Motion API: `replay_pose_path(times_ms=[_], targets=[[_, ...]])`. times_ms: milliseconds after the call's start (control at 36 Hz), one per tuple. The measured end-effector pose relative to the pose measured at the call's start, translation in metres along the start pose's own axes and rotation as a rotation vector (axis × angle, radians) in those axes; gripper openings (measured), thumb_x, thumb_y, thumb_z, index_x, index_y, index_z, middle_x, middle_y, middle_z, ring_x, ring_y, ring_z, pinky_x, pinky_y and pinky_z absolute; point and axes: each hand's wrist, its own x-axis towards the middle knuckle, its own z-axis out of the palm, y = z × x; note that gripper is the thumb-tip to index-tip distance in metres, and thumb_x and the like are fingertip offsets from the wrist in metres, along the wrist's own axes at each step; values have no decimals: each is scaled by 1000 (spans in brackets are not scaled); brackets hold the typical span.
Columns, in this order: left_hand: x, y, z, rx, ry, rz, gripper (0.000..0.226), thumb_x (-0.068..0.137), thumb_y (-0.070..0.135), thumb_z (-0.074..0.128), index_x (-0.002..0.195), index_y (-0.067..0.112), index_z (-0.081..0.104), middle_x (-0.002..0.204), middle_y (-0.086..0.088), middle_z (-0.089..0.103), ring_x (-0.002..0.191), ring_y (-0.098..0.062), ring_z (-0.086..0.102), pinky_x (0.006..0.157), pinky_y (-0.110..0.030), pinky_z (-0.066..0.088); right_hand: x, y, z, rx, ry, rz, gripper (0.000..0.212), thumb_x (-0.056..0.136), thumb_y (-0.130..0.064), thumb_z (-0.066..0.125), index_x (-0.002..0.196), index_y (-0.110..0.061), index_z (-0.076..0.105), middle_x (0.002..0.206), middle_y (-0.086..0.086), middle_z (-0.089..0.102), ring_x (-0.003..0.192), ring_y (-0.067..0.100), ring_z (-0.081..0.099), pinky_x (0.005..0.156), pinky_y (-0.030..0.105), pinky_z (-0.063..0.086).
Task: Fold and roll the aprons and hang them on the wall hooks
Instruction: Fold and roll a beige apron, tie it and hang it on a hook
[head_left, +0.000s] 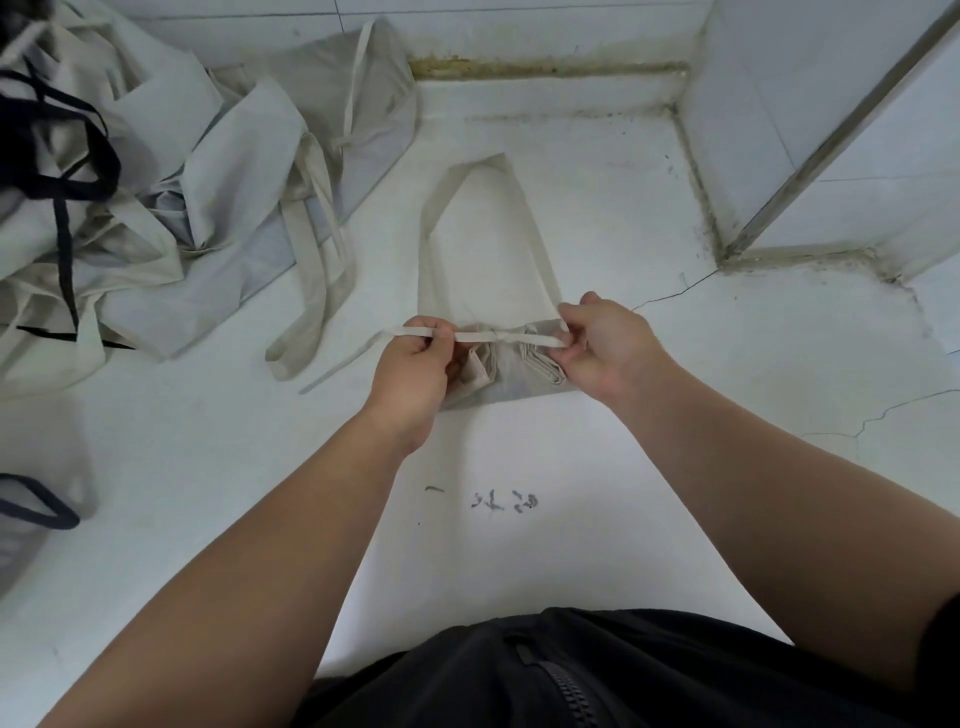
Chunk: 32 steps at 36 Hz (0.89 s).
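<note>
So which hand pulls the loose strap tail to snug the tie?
Left, probably. The left hand pinches the strap, and the loose tail trails off on its outer side. The right hand pinches the other end, across the rolled apron.

White cracked floor (675, 467), tiled walls (810, 104)

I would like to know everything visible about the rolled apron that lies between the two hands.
The rolled apron is pale beige cloth, folded and rolled into a short bundle whose layered ends show. It lies on the white surface. Its neck loop lies flat, stretching away from the person. A narrow tie strap crosses the top of the roll, drawn taut; the left hand pinches it on one side and the right hand on the other. Its loose end trails leftward.
</note>
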Motion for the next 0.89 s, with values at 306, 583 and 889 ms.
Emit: replay_pose_path(times_ms=[306,583,889], targets=[[4,-8,-5,-119,332,-33,29,105,13,33,84,7,52,86,-12,67,70,-11,70,65,-20,57,-11,-18,2,-1201,-205,-395,36,75,-9,75,101,-19,54,80,-10,41,71,1,45,62,9,36],[7,-8,-7,-33,302,13,28,105,16,31,89,7,51,83,-7,67,66,-6,69,63,-20,56,-26,-16,10,-1629,-287,-862,55,79,9,52,133,-6,49,128,12,47,120,24,47,88,11,27],[1,-14,3,259,289,157,24,104,20,34,84,19,47,80,-2,64,82,-22,67,82,-39,56,-20,-6,-2,-2151,-161,-905,20,85,-1,56,103,-3,65,106,16,53,99,33,49,84,32,37]])
